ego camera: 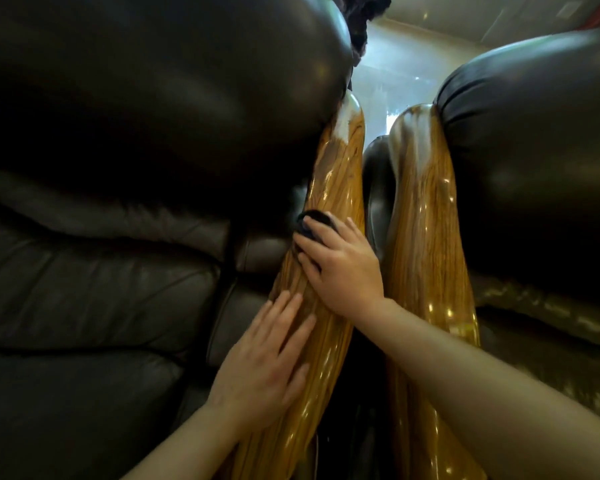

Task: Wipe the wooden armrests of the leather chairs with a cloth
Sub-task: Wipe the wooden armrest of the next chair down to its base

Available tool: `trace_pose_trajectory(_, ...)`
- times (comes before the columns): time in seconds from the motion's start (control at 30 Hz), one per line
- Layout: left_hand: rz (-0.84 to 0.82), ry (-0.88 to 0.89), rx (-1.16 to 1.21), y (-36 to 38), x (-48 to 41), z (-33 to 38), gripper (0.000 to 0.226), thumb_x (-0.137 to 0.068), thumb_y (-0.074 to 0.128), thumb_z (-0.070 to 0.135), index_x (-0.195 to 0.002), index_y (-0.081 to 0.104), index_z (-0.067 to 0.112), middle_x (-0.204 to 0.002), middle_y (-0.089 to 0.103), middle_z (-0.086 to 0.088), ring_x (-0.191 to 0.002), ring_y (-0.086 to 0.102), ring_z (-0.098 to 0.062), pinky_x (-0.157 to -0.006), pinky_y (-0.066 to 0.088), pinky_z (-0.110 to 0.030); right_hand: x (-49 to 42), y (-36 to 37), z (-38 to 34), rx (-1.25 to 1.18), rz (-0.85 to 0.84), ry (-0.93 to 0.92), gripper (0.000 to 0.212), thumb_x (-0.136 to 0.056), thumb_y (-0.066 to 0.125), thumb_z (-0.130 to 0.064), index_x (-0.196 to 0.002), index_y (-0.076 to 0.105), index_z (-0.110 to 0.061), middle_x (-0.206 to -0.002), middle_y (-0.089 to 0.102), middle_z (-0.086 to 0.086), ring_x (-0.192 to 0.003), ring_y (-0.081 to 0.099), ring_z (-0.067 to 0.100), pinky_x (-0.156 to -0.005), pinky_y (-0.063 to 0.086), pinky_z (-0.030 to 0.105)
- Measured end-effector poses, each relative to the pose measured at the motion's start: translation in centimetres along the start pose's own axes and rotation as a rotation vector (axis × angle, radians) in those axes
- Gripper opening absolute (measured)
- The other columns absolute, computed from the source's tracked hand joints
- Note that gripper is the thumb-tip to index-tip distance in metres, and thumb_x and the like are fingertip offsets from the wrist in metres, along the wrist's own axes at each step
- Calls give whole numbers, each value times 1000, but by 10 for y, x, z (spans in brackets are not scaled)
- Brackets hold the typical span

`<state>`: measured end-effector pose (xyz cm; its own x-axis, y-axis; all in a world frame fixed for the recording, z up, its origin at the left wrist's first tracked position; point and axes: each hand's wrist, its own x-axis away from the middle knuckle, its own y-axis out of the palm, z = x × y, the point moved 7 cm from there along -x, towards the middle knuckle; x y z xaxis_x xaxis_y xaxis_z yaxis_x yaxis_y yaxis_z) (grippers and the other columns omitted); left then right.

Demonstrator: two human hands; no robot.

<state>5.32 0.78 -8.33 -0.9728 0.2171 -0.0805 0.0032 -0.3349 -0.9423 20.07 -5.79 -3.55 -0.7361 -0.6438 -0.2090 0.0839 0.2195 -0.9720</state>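
Observation:
Two glossy wooden armrests run side by side between two dark leather chairs. On the left armrest (340, 174), my right hand (343, 268) presses a small dark cloth (314, 223) against the wood, fingers curled over it; most of the cloth is hidden under the hand. My left hand (267, 355) lies flat on the same armrest nearer to me, fingers spread, holding nothing. The right armrest (420, 216) is untouched.
The left leather chair (118, 168) fills the left half of the view, its backrest bulging overhead. The right leather chair (534, 150) sits close beside it. A narrow dark gap separates the two armrests. Pale floor (395, 74) shows beyond.

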Motion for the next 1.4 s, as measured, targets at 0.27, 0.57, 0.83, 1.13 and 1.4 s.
trace_pose_trajectory(0.27,-35,-124,-75,22,66,12,67,-98,41,47,-157,23,20,-166,14,-8,-154,5,-22,-120,12,-42,-17,-2,11,33,-73,-58,41,-103,41,-43,-138,58,-31,-153,49,-1,-147,36,28,-123,23,50)
trace_pose_trajectory(0.57,-107,-117,-73,47,138,31,74,-95,44,52,-158,19,21,-166,11,-9,-154,5,-25,-121,7,-41,32,7,-22,78,57,69,39,-104,42,-40,-137,59,-29,-152,50,1,-147,35,28,-122,25,51)
trace_pose_trajectory(0.83,-102,-88,-18,57,174,30,73,-95,45,50,-156,23,18,-166,12,-11,-154,4,-24,-121,9,-41,95,16,-75,124,117,10,38,-105,42,-36,-137,60,-24,-152,50,4,-146,37,30,-122,23,51)
trace_pose_trajectory(1.13,-92,-139,17,75,219,38,73,-96,42,49,-158,15,19,-167,9,-7,-154,2,-21,-120,13,-40,147,31,-119,126,152,-110,36,-107,43,-31,-136,62,-19,-152,50,6,-146,37,33,-120,26,54)
trace_pose_trajectory(1.4,-32,-229,42,73,235,45,61,-94,44,44,-148,41,15,-161,29,-7,-151,13,-17,-123,13,-35,177,43,-141,135,118,-248,38,-107,41,-30,-137,60,-17,-153,49,7,-148,35,33,-120,25,55)
